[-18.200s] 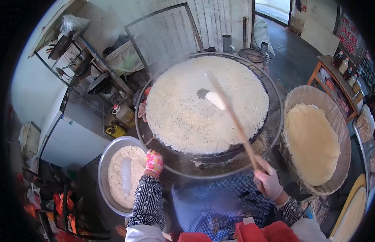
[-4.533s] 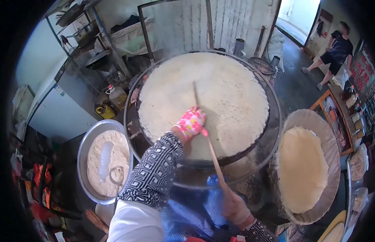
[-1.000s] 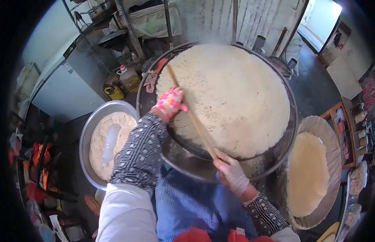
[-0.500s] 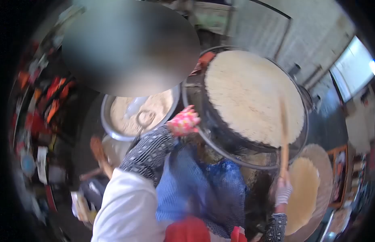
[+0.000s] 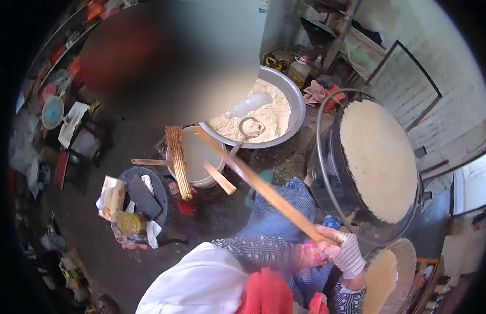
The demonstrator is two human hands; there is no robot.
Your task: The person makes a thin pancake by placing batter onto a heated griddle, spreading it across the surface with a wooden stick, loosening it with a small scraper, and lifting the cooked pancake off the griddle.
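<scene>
My right hand (image 5: 348,256), in a striped glove, is closed around one end of a long flat wooden spatula (image 5: 277,196). The spatula slants up and left, its far end over a white bucket (image 5: 193,144). My left hand (image 5: 312,255), in a pink patterned glove, lies right beside the right hand near the spatula's handle; its fingers are partly hidden. To the right, a large pale flatbread (image 5: 381,162) covers a round black griddle (image 5: 334,157) with a metal ring around it. More flatbread (image 5: 381,285) lies on a round board (image 5: 407,272) at lower right.
A metal basin (image 5: 296,104) of flour holds a whitish plastic scoop (image 5: 250,103) and a ring-shaped handle (image 5: 250,127). A straw brush (image 5: 177,162) rests on the bucket. Beside it stands a stool (image 5: 162,183) with a jar (image 5: 129,223). An oil bottle (image 5: 299,70) stands behind the basin.
The spatula has swung from over the griddle to the left, above the bucket. My left hand has moved from the griddle's edge to beside my right hand. The view has turned left.
</scene>
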